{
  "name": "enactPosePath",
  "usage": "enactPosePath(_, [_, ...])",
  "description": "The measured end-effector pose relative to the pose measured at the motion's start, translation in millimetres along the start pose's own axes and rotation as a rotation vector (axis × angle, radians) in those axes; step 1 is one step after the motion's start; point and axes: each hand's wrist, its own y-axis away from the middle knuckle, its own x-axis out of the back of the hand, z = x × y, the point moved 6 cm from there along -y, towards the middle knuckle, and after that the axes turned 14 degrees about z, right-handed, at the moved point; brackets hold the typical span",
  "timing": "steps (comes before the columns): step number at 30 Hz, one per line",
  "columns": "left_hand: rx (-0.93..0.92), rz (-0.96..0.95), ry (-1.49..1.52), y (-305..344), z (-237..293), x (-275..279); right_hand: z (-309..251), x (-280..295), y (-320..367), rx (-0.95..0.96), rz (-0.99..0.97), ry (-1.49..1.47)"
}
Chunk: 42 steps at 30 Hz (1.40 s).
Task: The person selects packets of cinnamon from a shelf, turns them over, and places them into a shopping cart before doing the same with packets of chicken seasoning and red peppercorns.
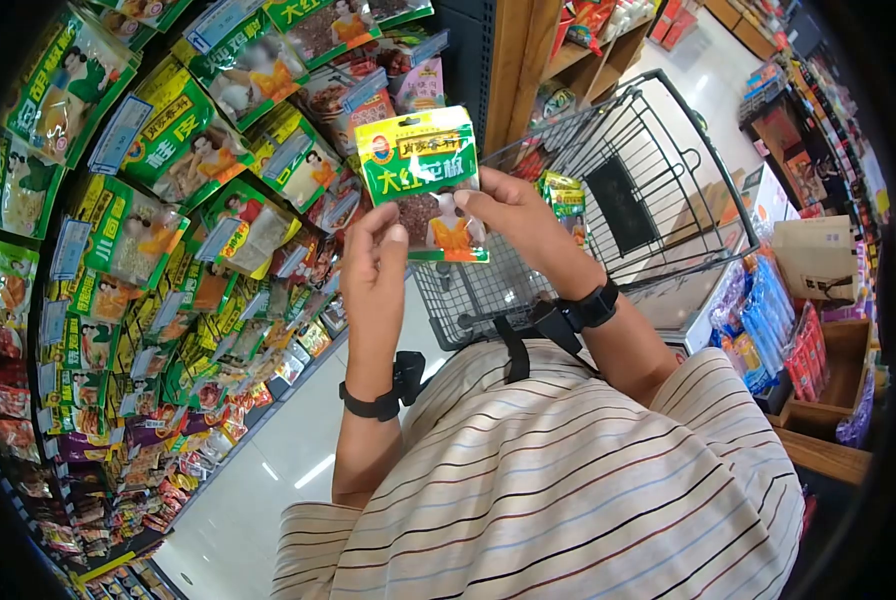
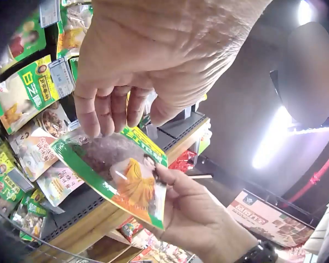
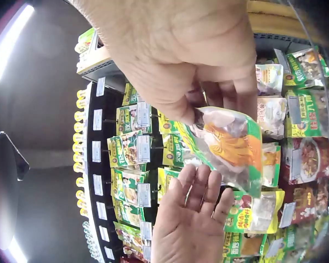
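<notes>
A packet of Sichuan peppercorns (image 1: 423, 180), green and yellow with a clear window, is held upright in front of the chest in the head view. My right hand (image 1: 513, 215) pinches its right side, thumb on the front and fingers behind. At the lower left edge is my left hand (image 1: 373, 260), its fingertips right by the packet. In the right wrist view the left hand (image 3: 189, 230) shows its palm, the fingers loosely bent and not wrapped round the packet. The left wrist view has the packet's printed front (image 2: 134, 183) tilted below the left fingers.
Hanging spice packets (image 1: 168, 140) with price tags fill the rack on the left. A wire shopping cart (image 1: 620, 208) stands ahead to the right, with a green and yellow packet (image 1: 565, 200) in it. Wooden shelves (image 1: 518, 75) rise beyond; a wooden bin (image 1: 833, 365) is at right.
</notes>
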Motion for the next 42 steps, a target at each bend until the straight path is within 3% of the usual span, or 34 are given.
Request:
enactPosePath(4, [-0.019, -0.034, -0.074, 4, 6, -8, 2, -3, 1, 0.011, -0.104, 0.048])
enactPosePath(7, [-0.025, -0.069, 0.102, 8, 7, -17, -4, -18, 7, 0.107, -0.161, 0.064])
enactPosePath(10, [0.103, -0.131, 0.241, 6, 14, -19, -9, -26, 14, 0.211, -0.138, 0.14])
enactPosePath(12, [0.245, -0.034, 0.298, 3, 3, -11, -13, -28, 17, 0.254, -0.132, 0.122])
enactPosePath(18, [0.514, 0.076, 0.593, 1, -17, 4, -27, -6, 9, 0.17, 0.024, 0.023])
enactPosePath(22, [0.498, 0.063, 0.645, 0, -13, 3, -21, 11, 1, 0.182, 0.102, 0.031])
enactPosePath(30, [0.478, 0.003, 0.655, 2, -10, -5, -5, -3, 6, 0.083, -0.02, 0.023])
enactPosePath(37, [0.247, 0.05, 0.331, -2, -6, -1, -3, 5, 5, 0.144, 0.047, 0.034])
enactPosePath(40, [0.129, 0.169, 0.146, -4, -5, 5, -3, 9, 5, 0.158, 0.082, 0.078])
enactPosePath(42, [0.072, 0.119, 0.047, -3, 0, 6, -2, 10, 5, 0.169, 0.093, 0.065])
